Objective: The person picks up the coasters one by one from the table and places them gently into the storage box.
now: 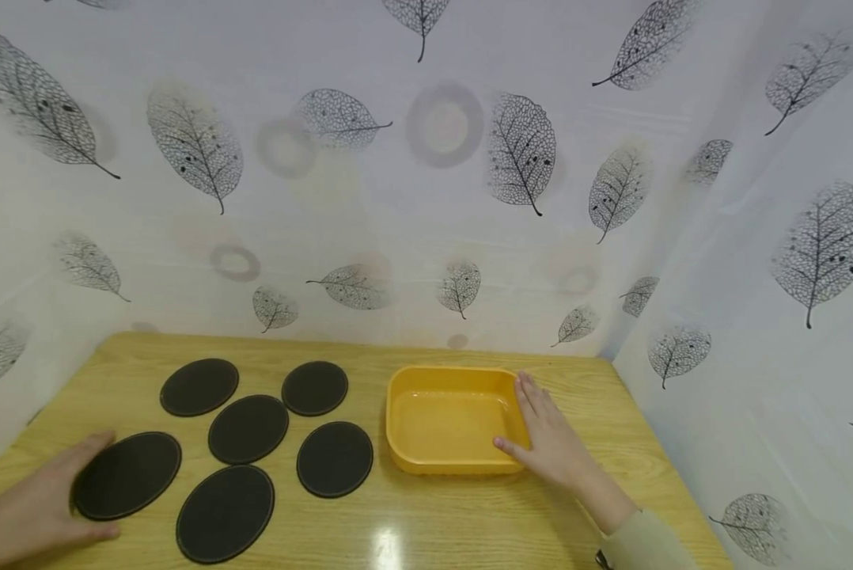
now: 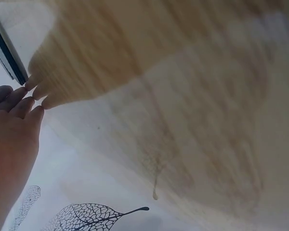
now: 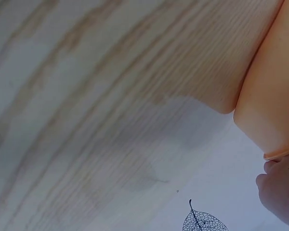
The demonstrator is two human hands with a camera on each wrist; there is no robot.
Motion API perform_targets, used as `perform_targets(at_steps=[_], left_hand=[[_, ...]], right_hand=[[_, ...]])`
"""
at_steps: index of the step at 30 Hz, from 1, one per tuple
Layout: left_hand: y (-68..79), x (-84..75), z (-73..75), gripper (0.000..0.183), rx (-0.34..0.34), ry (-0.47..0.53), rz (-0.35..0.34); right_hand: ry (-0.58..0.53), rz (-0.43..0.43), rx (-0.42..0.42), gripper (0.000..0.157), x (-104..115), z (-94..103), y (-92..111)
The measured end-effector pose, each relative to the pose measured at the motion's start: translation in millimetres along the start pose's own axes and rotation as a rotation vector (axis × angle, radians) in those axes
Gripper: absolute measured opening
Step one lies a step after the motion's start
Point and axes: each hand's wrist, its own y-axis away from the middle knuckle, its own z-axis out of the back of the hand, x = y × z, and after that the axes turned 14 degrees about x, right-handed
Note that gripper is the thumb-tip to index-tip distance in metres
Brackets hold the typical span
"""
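Outermost black disc (image 1: 129,476): near the table's left edge, rim held between thumb and spread fingers of the left hand (image 1: 38,503). Five further discs (image 1: 248,429) lie just beyond, toward mid-table. Yellow tray (image 1: 455,467): near the table's (image 1: 483,518) far edge, right of centre; right hand (image 1: 555,443) rests on its right rim, thumb and fingers spread. Leaf-printed sheeting (image 1: 369,214) stands behind.

Your left hand (image 2: 12,139) at a dark piece (image 2: 8,45)
Fingertips (image 2: 37,111) meet its lower end; grained tabletop (image 2: 101,53) beside, leaf print (image 2: 86,219) below.
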Motion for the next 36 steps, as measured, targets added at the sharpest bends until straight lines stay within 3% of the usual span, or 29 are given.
perform_targets(at_steps=[8, 19, 27, 36], left_hand=[[2.5, -5.7, 2.2, 0.124, -0.036, 0.001, -0.025], [1.9, -12.9, 8.1, 0.114, -0.008, -0.013, -0.019], [-1.9, -12.1, 6.0, 0.118, -0.041, -0.032, -0.017], [-6.5, -12.9, -1.4, 0.121, -0.175, -0.056, -0.118]], right_hand=[[0.039, -0.017, 0.006, 0.098, 0, -1.6, 0], [0.048, -0.023, 0.013, 0.097, 3, -0.9, 2], [0.036, -0.017, 0.01, 0.095, 5, 1.4, 2], [0.04, -0.011, 0.004, 0.095, 4, -0.9, 1]])
